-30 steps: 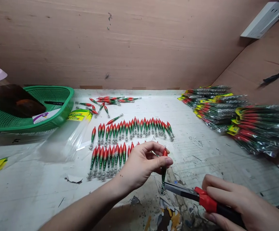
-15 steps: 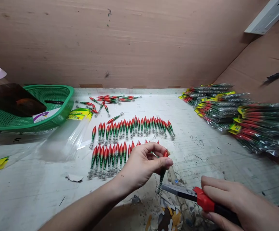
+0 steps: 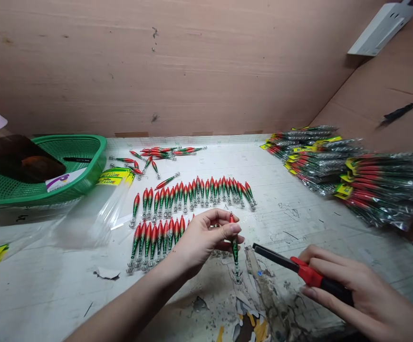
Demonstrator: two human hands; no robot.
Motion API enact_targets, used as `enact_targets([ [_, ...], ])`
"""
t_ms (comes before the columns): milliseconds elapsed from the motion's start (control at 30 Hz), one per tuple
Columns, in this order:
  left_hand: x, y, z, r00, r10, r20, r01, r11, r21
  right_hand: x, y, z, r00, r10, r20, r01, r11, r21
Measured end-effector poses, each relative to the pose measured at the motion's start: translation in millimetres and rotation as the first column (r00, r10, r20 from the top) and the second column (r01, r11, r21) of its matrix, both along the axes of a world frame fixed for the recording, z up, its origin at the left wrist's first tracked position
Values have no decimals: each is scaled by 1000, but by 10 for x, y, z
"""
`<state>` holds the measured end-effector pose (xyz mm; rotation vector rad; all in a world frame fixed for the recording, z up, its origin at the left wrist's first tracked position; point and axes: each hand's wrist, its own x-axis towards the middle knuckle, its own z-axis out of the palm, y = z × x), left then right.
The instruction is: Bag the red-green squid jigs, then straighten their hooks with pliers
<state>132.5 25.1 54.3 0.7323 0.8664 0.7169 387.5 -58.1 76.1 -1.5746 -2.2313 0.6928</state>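
Observation:
Between thumb and fingers, my left hand (image 3: 206, 242) pinches the red upper end of a red-and-green squid jig (image 3: 235, 251). The jig hangs nearly upright, its ring of hooks at the bottom. My right hand (image 3: 349, 285) is wrapped round the red and black handles of a pair of pliers (image 3: 277, 259). The pliers' jaws point left and stand apart from the jig. Two rows of similar squid jigs (image 3: 159, 202) lie on the table behind and left of my left hand, which hides part of the nearer row.
A loose heap of jigs (image 3: 156, 154) lies at the back. Bagged jigs (image 3: 380, 185) are stacked on the right. At left are a green basket (image 3: 95, 156) and clear bags with yellow labels (image 3: 88, 213). The table surface is peeling near the front (image 3: 256, 308).
The pliers have come away from the jig's hook end and moved right. My left hand has shifted slightly left, and the jig now hangs straighter. The camera view has tilted a little.

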Motion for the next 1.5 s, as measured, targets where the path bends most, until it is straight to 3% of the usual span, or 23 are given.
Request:
enact_targets([
  [100,13,-10,-41,1000,-12,17,13,999,-33,100,-28,-93,998,60,24,-57,992,-113],
  [233,14,7,-92,1000,7,-5,-7,1000,-30,226,-37,-227,998,-60,32,63,995,-71],
  [333,112,110,-129,983,-19,-181,41,992,118,314,47,-352,987,-146,65,146,989,-8],
  [433,345,268,-190,829,-56,-556,276,907,320,378,195,-515,969,-216,117,210,976,59],
  [500,513,360,-244,708,-19,-706,379,854,356,406,288,-636,953,-253,164,237,965,111],
  [600,656,419,-315,577,69,-814,440,813,381,439,370,-801,925,-291,246,245,948,204],
  [733,632,355,-367,416,195,-888,497,769,402,472,418,-942,894,-305,328,204,929,309],
  [833,547,327,-379,364,255,-896,527,737,424,470,506,-1016,829,-367,421,169,884,437],
  [933,347,465,-360,332,331,-883,523,714,465,485,632,-1128,715,-477,512,146,817,558],
  [1067,-229,892,-286,182,452,-873,461,745,482,586,736,-1303,642,-557,527,140,761,634],
  [1167,-700,1194,-250,55,469,-881,419,790,447,587,830,-1258,624,-575,530,125,742,659],
  [1267,-949,1371,-265,17,439,-899,410,816,406,308,1122,-982,721,-504,476,101,756,647],
  [1300,-977,1408,-277,24,429,-903,409,820,400,137,1281,-868,795,-435,423,94,777,623],
  [1333,-987,1438,-291,38,424,-905,405,822,401,-69,1469,-761,872,-307,381,56,836,547],
  [1400,-983,1482,-313,86,428,-900,383,820,426,-548,1909,-602,915,-147,376,-55,877,477],
  [1500,-1006,1497,-324,200,459,-866,301,812,500,-1283,2609,-537,924,-7,382,-156,905,396],
])
